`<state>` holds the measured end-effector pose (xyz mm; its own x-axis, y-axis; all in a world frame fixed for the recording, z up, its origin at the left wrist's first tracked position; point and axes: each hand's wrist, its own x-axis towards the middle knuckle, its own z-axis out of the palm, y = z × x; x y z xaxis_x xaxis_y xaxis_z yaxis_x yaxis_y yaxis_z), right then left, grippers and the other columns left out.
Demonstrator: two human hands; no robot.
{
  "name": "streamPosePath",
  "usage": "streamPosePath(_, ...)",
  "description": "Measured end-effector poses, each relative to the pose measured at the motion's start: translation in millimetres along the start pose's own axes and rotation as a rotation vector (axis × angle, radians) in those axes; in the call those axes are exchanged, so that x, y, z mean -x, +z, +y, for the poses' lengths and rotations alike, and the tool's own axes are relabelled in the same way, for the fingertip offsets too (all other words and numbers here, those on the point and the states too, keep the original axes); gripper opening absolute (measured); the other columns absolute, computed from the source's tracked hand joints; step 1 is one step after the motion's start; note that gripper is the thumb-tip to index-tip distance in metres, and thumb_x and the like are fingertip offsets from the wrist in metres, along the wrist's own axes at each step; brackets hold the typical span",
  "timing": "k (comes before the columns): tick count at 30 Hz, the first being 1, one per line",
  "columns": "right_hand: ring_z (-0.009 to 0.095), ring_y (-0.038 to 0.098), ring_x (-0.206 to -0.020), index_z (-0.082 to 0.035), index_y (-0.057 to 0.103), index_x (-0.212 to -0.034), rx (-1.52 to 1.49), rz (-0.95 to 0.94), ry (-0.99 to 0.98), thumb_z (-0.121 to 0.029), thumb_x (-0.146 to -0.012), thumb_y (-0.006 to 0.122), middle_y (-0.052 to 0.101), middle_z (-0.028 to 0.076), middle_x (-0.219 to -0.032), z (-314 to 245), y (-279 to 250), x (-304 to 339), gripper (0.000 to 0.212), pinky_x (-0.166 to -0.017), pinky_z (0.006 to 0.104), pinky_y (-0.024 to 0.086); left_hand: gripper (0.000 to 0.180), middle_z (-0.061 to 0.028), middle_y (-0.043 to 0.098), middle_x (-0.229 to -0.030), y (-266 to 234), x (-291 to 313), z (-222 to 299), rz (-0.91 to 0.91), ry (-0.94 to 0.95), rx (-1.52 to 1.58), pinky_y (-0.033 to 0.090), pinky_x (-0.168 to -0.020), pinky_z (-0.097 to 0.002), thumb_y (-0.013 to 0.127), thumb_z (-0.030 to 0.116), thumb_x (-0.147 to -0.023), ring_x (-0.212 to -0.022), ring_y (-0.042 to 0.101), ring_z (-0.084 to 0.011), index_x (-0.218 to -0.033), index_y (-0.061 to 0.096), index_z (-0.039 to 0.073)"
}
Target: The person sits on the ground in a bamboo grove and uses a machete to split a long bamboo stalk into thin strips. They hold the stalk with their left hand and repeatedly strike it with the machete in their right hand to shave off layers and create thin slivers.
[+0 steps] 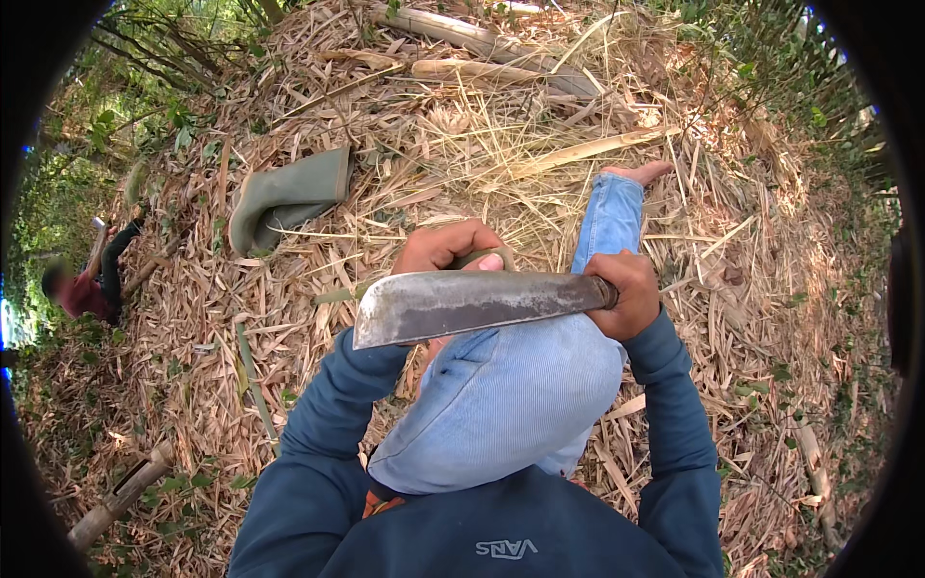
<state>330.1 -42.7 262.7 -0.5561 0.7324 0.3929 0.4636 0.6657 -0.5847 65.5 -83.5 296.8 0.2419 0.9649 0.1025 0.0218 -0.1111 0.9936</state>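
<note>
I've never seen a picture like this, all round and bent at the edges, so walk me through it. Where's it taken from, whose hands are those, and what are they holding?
There's no machine doing the work: these are a person's own bare hands, seen from a wide fisheye camera worn on their head and looking down. That lens makes the round, bent view. The right hand holds a machete by its handle, the blade pointing left. Partly behind the blade, the left hand appears to pinch a green strip. Below are the wearer's jeans. Dry leaves and strips cover the ground, with green rubber footwear lying on them. Another person is at the far left.
</note>
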Motion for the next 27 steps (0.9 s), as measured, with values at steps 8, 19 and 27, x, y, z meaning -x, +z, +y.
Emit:
streamPosePath(8, 0.030, 0.052, -0.052, -0.008, 0.055, -0.068, 0.011, -0.037, -0.004, -0.014, -0.062, 0.075, 0.055, 0.007, -0.059, -2.4, -3.0, -1.5, 0.021, -0.054, 0.0358, 0.033, 0.018, -0.0008, 0.060, -0.078, -2.1, 1.6, 0.2, -0.035, -0.118, 0.004, 0.043, -0.062, -0.0229, 0.062, 0.017, -0.093, -0.070, 0.054, -0.0062, -0.088, 0.061, 0.000)
streamPosePath(19, 0.026, 0.053, -0.050, -0.011, 0.056, -0.066, 0.044, -0.001, -0.019, -0.021, -0.059, 0.077, 0.054, 0.004, -0.056, 1.4, -0.2, -2.0, 0.025, -0.053, 0.0373, 0.026, 0.019, -0.0018, 0.061, -0.076, -1.0, 2.1, 0.4, -0.039, -0.040, -0.047, 0.043, -0.061, -0.0233, 0.063, 0.018, -0.092, -0.069, 0.055, -0.0071, -0.083, 0.062, 0.001)
streamPosePath(27, 0.025, 0.053, -0.051, -0.012, 0.055, -0.069, 0.038, -0.078, -0.080, -0.021, -0.059, 0.077, 0.054, 0.003, -0.056, 4.3, -2.8, -9.1, 0.025, -0.052, 0.0372, 0.027, 0.024, -0.0018, 0.062, -0.071, -2.4, 6.0, 2.2, -0.058, -0.005, -0.006, 0.043, -0.057, -0.0236, 0.060, 0.022, -0.095, -0.062, 0.055, -0.0072, -0.083, 0.063, 0.001)
